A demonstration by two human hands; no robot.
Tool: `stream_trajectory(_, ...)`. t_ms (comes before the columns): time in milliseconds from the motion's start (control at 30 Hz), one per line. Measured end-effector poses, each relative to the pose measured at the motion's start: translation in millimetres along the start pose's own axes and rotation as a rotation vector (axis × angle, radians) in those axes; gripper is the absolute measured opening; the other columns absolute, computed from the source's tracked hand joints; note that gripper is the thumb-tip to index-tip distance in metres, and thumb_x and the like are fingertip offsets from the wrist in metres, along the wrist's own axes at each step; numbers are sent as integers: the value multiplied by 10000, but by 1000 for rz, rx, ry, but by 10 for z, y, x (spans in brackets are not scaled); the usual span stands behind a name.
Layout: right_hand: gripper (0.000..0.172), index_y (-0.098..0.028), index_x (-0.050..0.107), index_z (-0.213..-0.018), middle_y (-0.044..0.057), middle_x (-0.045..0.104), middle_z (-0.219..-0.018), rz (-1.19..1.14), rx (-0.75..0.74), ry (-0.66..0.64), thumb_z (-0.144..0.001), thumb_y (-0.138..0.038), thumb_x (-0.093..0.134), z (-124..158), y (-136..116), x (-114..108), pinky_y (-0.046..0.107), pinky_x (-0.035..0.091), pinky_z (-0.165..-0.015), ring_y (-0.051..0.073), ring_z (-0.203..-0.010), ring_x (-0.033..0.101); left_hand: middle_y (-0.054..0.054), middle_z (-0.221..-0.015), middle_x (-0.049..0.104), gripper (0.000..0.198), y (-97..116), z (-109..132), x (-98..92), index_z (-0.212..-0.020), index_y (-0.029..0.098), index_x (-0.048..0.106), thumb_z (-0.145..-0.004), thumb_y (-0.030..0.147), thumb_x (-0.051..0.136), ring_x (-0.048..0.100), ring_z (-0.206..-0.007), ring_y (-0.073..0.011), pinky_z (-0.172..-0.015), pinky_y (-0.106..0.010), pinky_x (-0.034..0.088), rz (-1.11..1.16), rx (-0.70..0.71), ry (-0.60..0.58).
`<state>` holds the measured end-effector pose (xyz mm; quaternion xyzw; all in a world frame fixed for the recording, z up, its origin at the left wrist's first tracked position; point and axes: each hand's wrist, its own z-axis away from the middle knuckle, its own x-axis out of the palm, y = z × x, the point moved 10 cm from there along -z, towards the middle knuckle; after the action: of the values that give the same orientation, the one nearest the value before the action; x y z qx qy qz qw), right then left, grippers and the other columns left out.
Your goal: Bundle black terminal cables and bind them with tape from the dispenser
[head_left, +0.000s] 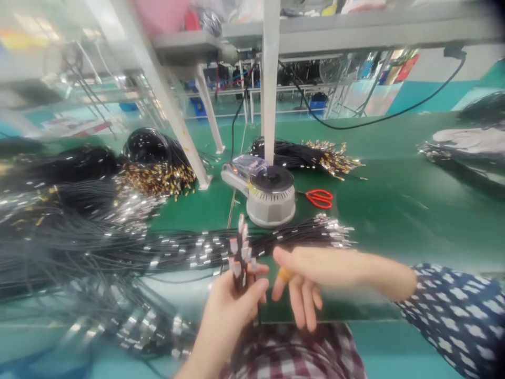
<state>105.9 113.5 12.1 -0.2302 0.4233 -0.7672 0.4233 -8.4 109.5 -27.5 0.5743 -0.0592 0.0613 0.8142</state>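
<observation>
My left hand (pixel 236 302) is closed around a small bunch of black cables (pixel 241 252), whose pale, tagged ends stick up above the fingers. Just right of it, my right hand (pixel 302 284) hangs palm inward with its fingers apart and nothing in them; a yellow band (pixel 284 273) wraps one finger. Beyond both hands, a long bundle of black cables (pixel 189 250) with white tags lies across the green table. Behind that bundle stands a grey round tape dispenser (pixel 271 197) with a black disc on top.
Red-handled scissors (pixel 320 199) lie right of the dispenser. Cable piles with gold ends (pixel 158 179) fill the left, and another bundle (pixel 311 155) lies behind the dispenser. White shelf posts (pixel 270 79) rise from the table. A black power cord (pixel 379 122) droops at the back right.
</observation>
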Motion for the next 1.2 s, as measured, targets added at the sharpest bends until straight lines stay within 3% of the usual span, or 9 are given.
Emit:
stream_trajectory(167, 772, -142, 663, -590, 70, 674, -506, 55, 79, -32, -843, -750, 258, -20, -19, 88, 191, 439, -468, 109, -411, 603, 28, -483, 549, 194, 79, 35, 75, -733, 144, 690, -650, 284, 795, 345, -401, -62, -385, -203, 244, -154, 123, -8)
stream_trajectory(333, 710, -141, 667, -687, 48, 663, -473, 22, 48, -15, -857, -726, 301, -90, 53, 77, 192, 413, -448, 105, -381, 592, 32, -469, 506, 219, 83, 65, 59, -622, 143, 659, -688, 318, 773, 343, -401, -58, -380, -200, 233, -163, 112, 15)
stream_trajectory(400, 663, -134, 669, -823, 48, 688, -523, -63, -5, 100, -876, -697, 323, -132, 128, -23, 192, 395, -429, 102, -376, 593, 29, -494, 522, 241, 23, 59, 35, -655, 138, 653, -679, 340, 782, 339, -393, -42, -382, -187, 224, -81, 44, 24)
stream_trajectory(467, 527, -148, 619, -1030, 48, 731, -651, -192, -97, 336, -878, -623, 449, -133, 215, -200, 191, 386, -427, 113, -443, 634, 32, -495, 524, 267, -25, 53, 6, -677, 133, 637, -658, 345, 799, 320, -374, -21, -383, -176, 204, 20, -18, 47)
stream_trajectory(533, 435, -171, 569, -1121, 71, 753, -858, -296, -232, 559, -823, -482, 631, -76, 273, -303, 209, 449, -529, 145, -669, 703, 37, -487, 520, 292, -43, 44, -2, -682, 129, 619, -635, 340, 815, 294, -358, -4, -381, -171, 177, 92, -50, 59)
stream_trajectory(633, 425, -193, 562, -1031, 69, 739, -949, -429, -385, 723, -687, -312, 783, -18, 329, -267, 271, 503, -666, 197, -861, 700, 35, -488, 521, 300, -45, 28, 27, -685, 121, 605, -638, 328, 817, 291, -352, 3, -379, -170, 159, 113, -57, 42)
stream_trajectory(767, 344, -204, 507, -815, -16, 708, -703, -562, -444, 873, -661, -267, 807, 56, 398, -326, 261, 499, -653, 142, -662, 671, 35, -536, 571, 310, -7, 30, 39, -915, 154, 608, -702, 304, 778, 301, -352, -5, -385, -176, 180, 134, 14, 19)
stream_trajectory(900, 347, -198, 507, -830, -34, 686, -688, -665, -455, 763, -661, -228, 808, 27, 360, -378, 226, 480, -618, 114, -646, 647, -20, -623, 660, 214, 40, 52, 35, -882, 151, 580, -764, 261, 720, 370, -367, -10, -411, -178, 225, 136, 70, -7)
stream_trajectory(1200, 332, -192, 503, -838, -49, 667, -666, -597, -450, 629, -670, -165, 789, -36, 197, -286, 230, 470, -644, 85, -602, 603, -42, -583, 689, 219, -99, 82, 39, -808, 126, 592, -725, 251, 751, 362, -272, 3, -340, -148, 179, 74, -49, 24)
